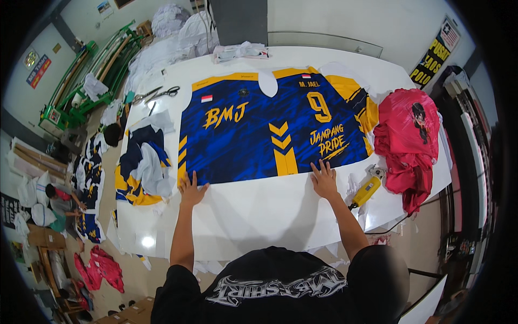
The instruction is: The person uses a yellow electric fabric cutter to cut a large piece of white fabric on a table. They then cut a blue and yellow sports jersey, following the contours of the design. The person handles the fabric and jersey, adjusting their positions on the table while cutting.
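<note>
in the head view, the printed blue-and-yellow fabric lies flat on the white table in front of you, its long axis running left to right, the right end angled slightly away from you. its yellow shoulder edges and the white neck gap point to the far side, its straight hem faces you, and its lettering reads upright from where you are. your left hand is at the near left corner, fingers spread and released, the tips over the hem and most of the cloth lying ahead and to the right of them. your right hand is farther along the same hem, toward its right end, fingers likewise spread and grasping nothing; the cloth extends beyond those tips and to both sides. near your right hand lies a yellow cutter, with red fabric heaped past it. a mixed fabric pile sits left of the printed cloth, and scissors lie beyond the pile.
</note>
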Demonstrator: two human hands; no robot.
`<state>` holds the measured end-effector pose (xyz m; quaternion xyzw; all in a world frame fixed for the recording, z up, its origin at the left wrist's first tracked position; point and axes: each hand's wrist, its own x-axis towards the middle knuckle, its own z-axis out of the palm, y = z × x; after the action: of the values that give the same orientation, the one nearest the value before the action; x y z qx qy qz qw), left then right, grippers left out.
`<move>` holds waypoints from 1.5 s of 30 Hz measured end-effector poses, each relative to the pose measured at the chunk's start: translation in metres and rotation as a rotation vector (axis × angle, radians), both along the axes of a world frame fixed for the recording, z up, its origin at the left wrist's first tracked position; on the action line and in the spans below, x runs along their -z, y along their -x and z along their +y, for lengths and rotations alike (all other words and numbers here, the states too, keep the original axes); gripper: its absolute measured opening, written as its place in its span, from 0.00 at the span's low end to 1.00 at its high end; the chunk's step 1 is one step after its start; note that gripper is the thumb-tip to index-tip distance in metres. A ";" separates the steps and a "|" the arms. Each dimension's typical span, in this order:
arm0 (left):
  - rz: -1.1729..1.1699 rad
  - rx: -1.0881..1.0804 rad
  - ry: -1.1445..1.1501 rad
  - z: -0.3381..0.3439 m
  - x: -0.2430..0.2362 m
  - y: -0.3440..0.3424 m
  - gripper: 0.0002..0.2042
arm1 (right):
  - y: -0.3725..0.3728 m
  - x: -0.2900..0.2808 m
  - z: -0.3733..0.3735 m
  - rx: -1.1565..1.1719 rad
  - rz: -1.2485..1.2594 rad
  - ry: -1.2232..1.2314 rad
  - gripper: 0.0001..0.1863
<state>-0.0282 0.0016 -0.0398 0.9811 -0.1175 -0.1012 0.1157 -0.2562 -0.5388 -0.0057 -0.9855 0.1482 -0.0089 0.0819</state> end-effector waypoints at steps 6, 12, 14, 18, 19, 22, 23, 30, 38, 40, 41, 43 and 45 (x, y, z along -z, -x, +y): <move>0.103 -0.004 0.009 0.010 -0.015 0.033 0.50 | 0.029 -0.009 0.010 0.025 0.050 -0.052 0.31; 0.112 -0.033 0.042 0.031 -0.017 0.085 0.49 | 0.071 -0.017 0.026 0.031 0.084 -0.073 0.30; 0.106 -0.045 0.045 0.034 -0.017 0.101 0.48 | 0.087 -0.019 0.027 0.076 -0.019 -0.064 0.29; 0.077 -0.071 0.074 0.036 -0.020 0.126 0.47 | 0.118 -0.025 -0.008 0.357 -0.369 0.021 0.26; 0.066 -0.070 0.092 0.033 -0.020 0.130 0.46 | 0.136 -0.018 -0.038 0.458 -0.411 0.120 0.27; -0.013 -0.131 0.117 0.048 -0.024 0.143 0.46 | 0.157 -0.009 -0.061 0.973 -0.426 0.004 0.34; -0.020 -0.137 0.079 0.044 -0.027 0.146 0.44 | 0.163 -0.004 -0.073 1.100 -0.384 0.009 0.38; -0.099 -0.286 0.030 0.066 -0.024 0.177 0.43 | 0.168 0.033 -0.136 1.140 -0.432 -0.702 0.49; -0.394 -0.162 0.221 -0.044 -0.010 0.107 0.40 | 0.165 0.045 -0.170 1.002 -0.785 -1.204 0.33; -0.425 -0.054 0.163 -0.069 -0.013 0.095 0.40 | 0.164 0.030 -0.158 1.091 -0.763 -1.306 0.31; -0.423 -0.021 0.126 -0.073 -0.012 0.092 0.40 | 0.165 0.021 -0.145 1.080 -0.741 -1.377 0.30; -0.416 0.008 0.091 -0.077 -0.010 0.092 0.40 | 0.179 -0.001 -0.128 1.066 -0.712 -1.501 0.29; -0.434 0.003 0.126 -0.074 -0.007 0.094 0.40 | 0.204 -0.018 -0.124 1.043 -0.662 -1.489 0.29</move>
<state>-0.1224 -0.0728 -0.0330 0.9706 -0.1472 0.1194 0.1486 -0.4598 -0.6630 0.0121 -0.4391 0.5041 -0.2251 0.7088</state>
